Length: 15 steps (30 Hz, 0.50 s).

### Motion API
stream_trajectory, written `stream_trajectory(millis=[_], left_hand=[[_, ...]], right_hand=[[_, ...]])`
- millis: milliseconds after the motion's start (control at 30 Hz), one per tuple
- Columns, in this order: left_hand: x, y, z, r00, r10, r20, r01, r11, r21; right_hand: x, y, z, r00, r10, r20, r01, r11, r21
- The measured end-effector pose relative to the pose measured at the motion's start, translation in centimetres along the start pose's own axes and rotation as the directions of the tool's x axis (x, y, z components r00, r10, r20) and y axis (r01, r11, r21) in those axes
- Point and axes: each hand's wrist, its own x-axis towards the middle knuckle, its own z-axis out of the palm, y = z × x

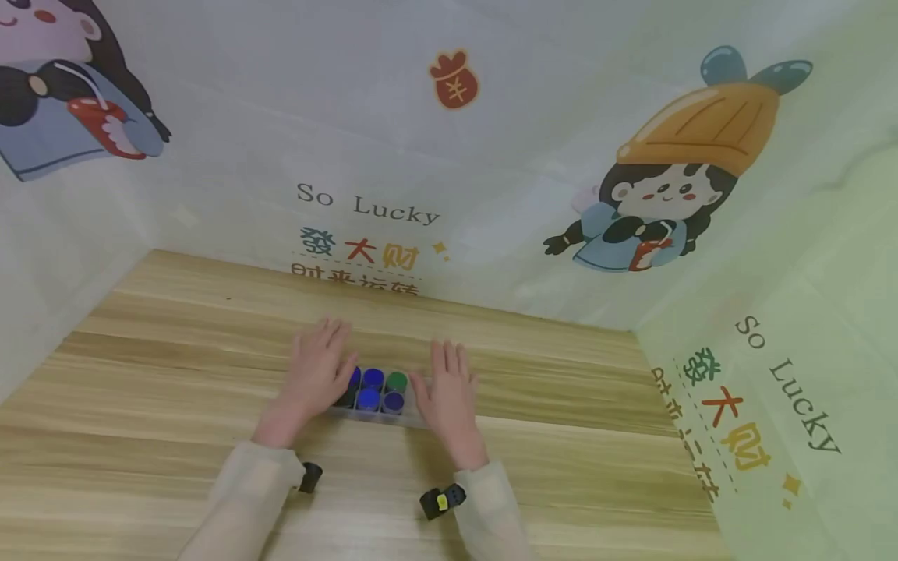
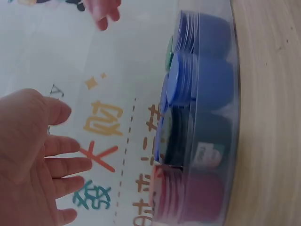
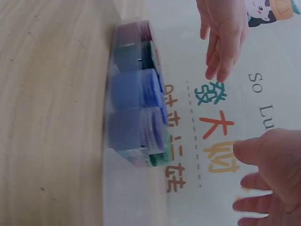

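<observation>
Left hand (image 1: 317,372), right hand (image 1: 447,395) hover palms-down, fingers extended, above clear jar case (image 1: 380,417)

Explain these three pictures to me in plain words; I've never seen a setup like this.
No machine works here: you see a person's bare left hand and right hand. The widest picture comes from a camera worn on the head, looking forward and down. The other two come from wrist cameras, one per arm, so they look close up and turned sideways. On the wood-grained table sits a clear plastic tray with small lidded jars, among them blue, green and reddish ones. Behind is a pale printed backdrop. Neither hand holds anything: both are open, one near each end of the tray.
</observation>
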Motion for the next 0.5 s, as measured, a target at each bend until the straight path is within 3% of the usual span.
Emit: stream_trajectory(millis=[133, 233, 500], left_hand=[[-0.5, -1.1, -0.5, 0.999, -0.027, -0.017, 0.026, 0.998, -0.064], [-0.9, -2.1, -0.9, 0.998, -0.063, 0.020, 0.065, 0.993, -0.097], [-2.3, -4.5, -1.9, 0.976, -0.072, 0.205, 0.119, 0.966, -0.230]], right_hand=[[-0.1, 0.4, 0.9, 0.992, -0.075, -0.100, 0.075, 0.997, -0.004], [-0.1, 0.5, 1.4, 0.986, -0.099, -0.137, 0.098, 0.995, -0.013], [-0.3, 0.9, 2.5, 1.000, -0.015, 0.024, 0.013, 0.999, 0.053]])
